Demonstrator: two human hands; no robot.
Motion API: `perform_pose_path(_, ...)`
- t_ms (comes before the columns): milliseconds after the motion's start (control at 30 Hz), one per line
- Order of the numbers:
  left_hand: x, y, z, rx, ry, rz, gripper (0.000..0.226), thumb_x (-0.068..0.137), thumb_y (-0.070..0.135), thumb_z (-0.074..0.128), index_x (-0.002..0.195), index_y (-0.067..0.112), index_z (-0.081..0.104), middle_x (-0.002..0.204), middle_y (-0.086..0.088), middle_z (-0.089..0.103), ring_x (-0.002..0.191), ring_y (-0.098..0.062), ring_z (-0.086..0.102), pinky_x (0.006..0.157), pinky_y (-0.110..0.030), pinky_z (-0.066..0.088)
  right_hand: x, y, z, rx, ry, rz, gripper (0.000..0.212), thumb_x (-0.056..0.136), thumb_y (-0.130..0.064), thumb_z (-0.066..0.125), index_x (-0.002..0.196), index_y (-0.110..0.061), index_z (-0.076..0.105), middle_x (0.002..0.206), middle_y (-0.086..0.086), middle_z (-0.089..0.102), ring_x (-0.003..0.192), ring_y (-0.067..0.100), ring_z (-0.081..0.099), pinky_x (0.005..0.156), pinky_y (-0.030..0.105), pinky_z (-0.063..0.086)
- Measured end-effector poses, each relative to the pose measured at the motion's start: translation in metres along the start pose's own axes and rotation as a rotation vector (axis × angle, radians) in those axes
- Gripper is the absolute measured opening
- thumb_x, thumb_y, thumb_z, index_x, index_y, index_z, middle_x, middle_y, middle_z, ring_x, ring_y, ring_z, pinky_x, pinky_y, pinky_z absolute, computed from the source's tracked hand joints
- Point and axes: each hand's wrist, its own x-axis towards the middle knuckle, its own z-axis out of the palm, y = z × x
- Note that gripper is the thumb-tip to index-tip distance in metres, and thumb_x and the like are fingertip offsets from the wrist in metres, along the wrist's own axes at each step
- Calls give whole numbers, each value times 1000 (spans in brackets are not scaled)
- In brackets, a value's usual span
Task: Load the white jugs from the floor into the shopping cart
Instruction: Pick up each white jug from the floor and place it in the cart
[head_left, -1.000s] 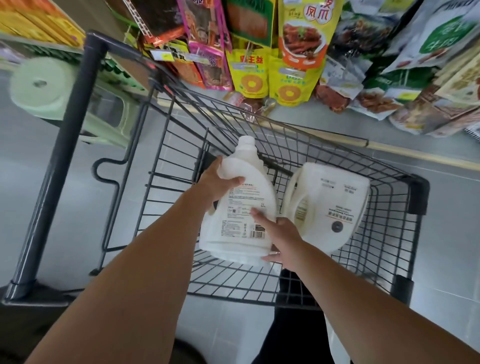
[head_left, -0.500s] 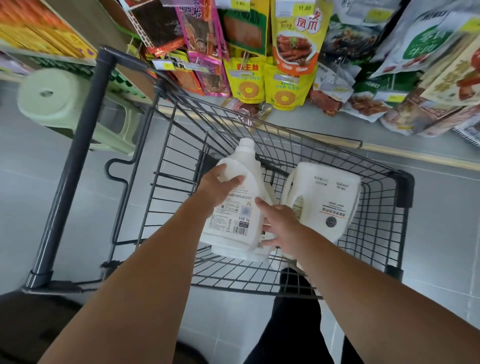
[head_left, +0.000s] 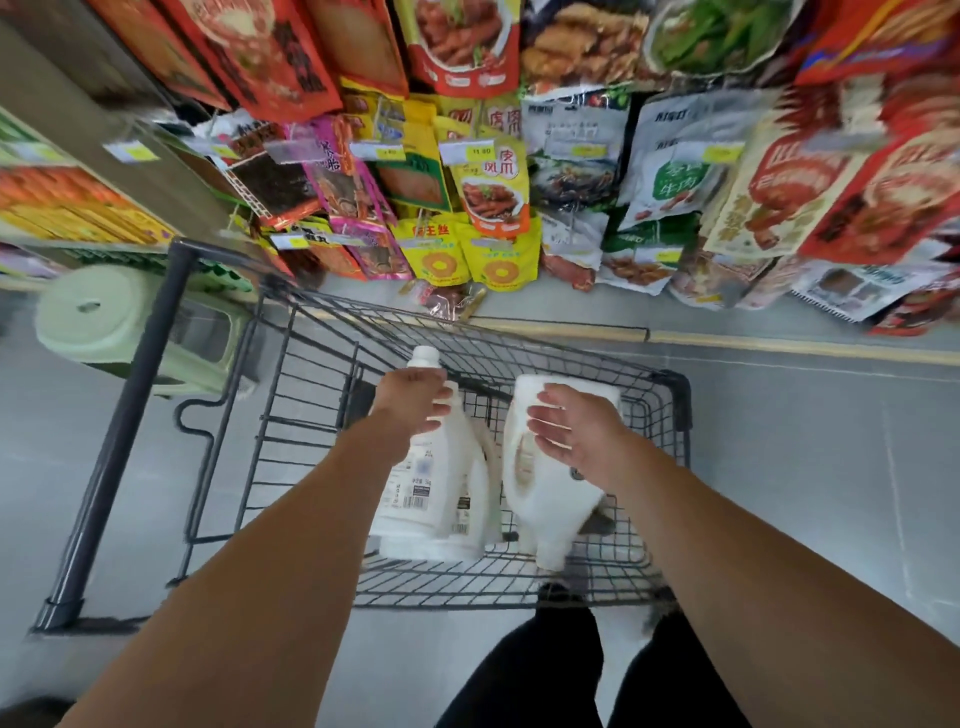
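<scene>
left grip (head_left: 415, 402) clamped on upright jug (head_left: 436, 483) | right grip (head_left: 576, 431) spread above tipped jug (head_left: 545, 499) | both in cart (head_left: 678, 395)

2 white plastic jugs lie side by side, almost touching, in the dark wire shopping cart (head_left: 675, 387). The left jug (head_left: 434, 488) has its base at the near end and its white cap far, barcode label showing. The right jug (head_left: 550, 501) lies reversed, cap nearest, handle facing its neighbour.

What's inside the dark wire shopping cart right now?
Two white plastic jugs: the far-capped jug, gripped by the left hand, and the near-capped jug under the open right hand. The floor of the dark wire shopping cart beneath them is covered.
</scene>
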Motion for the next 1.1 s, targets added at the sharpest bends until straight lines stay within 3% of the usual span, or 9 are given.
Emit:
perform_pose_path(167,-32,23,63,69,-101,-43,27,114,13,49,89,18,60,85,-6,62,71,-21,56,72,-34,50,-23,-20,-63,119,56,-55,17,107,-25,67,111,-10,71,99,8,79,82,20,72,79,34,58)
perform_pose_path(233,-43,26,93,110,-112,-10,27,112,13,52,86,18,58,82,-6,62,65,-20,55,60,-30,50,-30,-26,-94,148,88,-69,20,108,-26,66,113,-8,72,100,8,79,85,21,72,80,35,59)
perform_pose_path(333,-63,27,138,172,-155,76,13,110,21,59,101,14,64,85,-5,70,67,-22,62,64,-30,49,-42,-33,-145,195,163,-96,25,108,-29,66,114,-6,75,101,10,81,83,23,73,77,37,60)
perform_pose_path(400,-80,26,168,190,-195,90,11,109,24,60,107,16,67,85,-4,71,68,-22,64,67,-29,49,-54,-36,-181,229,178,-111,21,109,-28,65,105,-9,74,101,11,80,79,22,71,74,35,58)
perform_pose_path(467,-98,22,200,216,-225,115,10,107,26,63,108,17,69,85,-4,72,68,-22,66,65,-29,50,-70,-37,-219,267,176,-130,23,111,-30,62,97,-13,70,95,7,78,78,19,69,75,33,55)
perform_pose_path(633,-147,15,289,275,-293,102,14,108,20,57,97,20,66,81,-4,67,64,-20,62,63,-25,46,-103,-35,-325,362,187,-178,23,111,-35,60,100,-17,68,95,4,76,79,17,69,70,30,54)
perform_pose_path(767,-193,10,370,330,-253,185,15,109,18,53,108,16,69,80,-5,72,64,-23,63,62,-27,47,-142,-35,-414,411,214,-202,24,112,-33,59,97,-17,67,95,4,75,78,17,68,70,29,54)
perform_pose_path(867,-237,17,435,316,-260,255,16,110,18,55,102,15,68,80,-5,70,62,-22,62,61,-27,44,-172,-39,-481,431,235,-232,24,112,-32,59,97,-15,67,93,4,74,76,17,67,68,29,53)
perform_pose_path(1100,-324,33,581,365,-359,408,18,109,19,58,113,9,72,85,-5,74,63,-19,64,60,-28,50,-233,-34,-625,540,286,-320,18,108,-30,66,103,-13,71,102,8,77,79,21,69,69,32,54)
